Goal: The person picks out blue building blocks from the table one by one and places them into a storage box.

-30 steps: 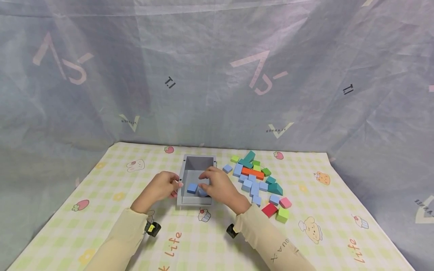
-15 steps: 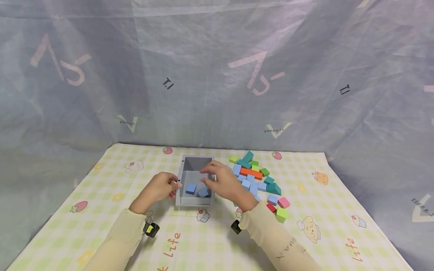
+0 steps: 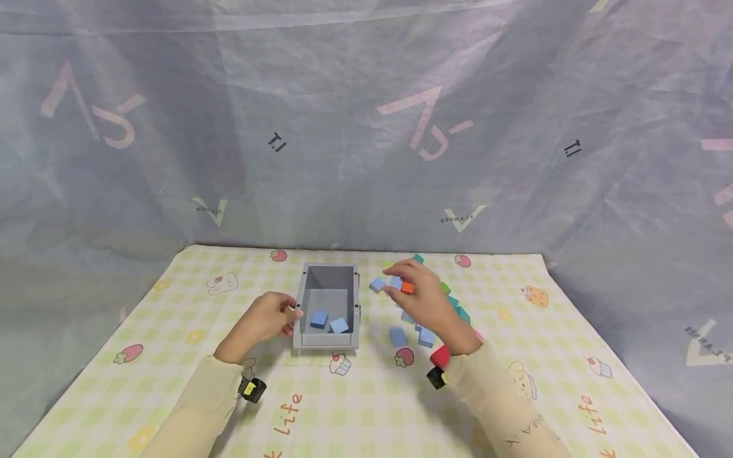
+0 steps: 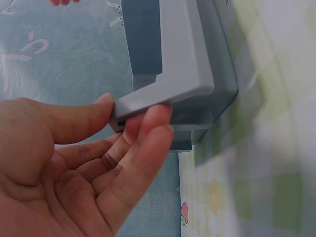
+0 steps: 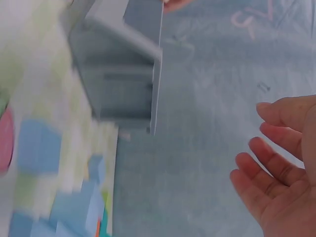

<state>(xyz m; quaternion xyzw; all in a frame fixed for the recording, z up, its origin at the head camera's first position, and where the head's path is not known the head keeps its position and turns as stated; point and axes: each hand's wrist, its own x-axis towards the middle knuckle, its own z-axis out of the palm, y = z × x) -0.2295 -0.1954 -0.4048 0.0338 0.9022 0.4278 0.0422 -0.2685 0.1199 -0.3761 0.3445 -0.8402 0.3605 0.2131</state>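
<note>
A grey open box [image 3: 328, 275] stands on the checked mat, with two blue blocks [image 3: 318, 319] lying loose on its floor. My left hand [image 3: 289, 315] grips the box's left rim near the front corner. In the left wrist view the thumb and fingers [image 4: 148, 128] pinch that rim of the box [image 4: 182, 59]. My right hand [image 3: 398, 282] hovers over the block pile to the right of the box, fingers relaxed and holding nothing. An orange block [image 3: 407, 287] lies just under its fingertips. The right wrist view shows the bare palm [image 5: 276, 197] and the box [image 5: 123, 79].
Loose blocks lie right of the box: a light blue one [image 3: 376, 284], two more blue ones [image 3: 397, 337], teal ones [image 3: 461, 313] and a red one [image 3: 439, 356] by my right wrist. A pale cloth backdrop [image 3: 366, 127] closes off the mat's far edge.
My right hand has come out of the box and moved right, over the block pile. Two blue blocks stay in the box. My left hand has kept its hold on the rim.
</note>
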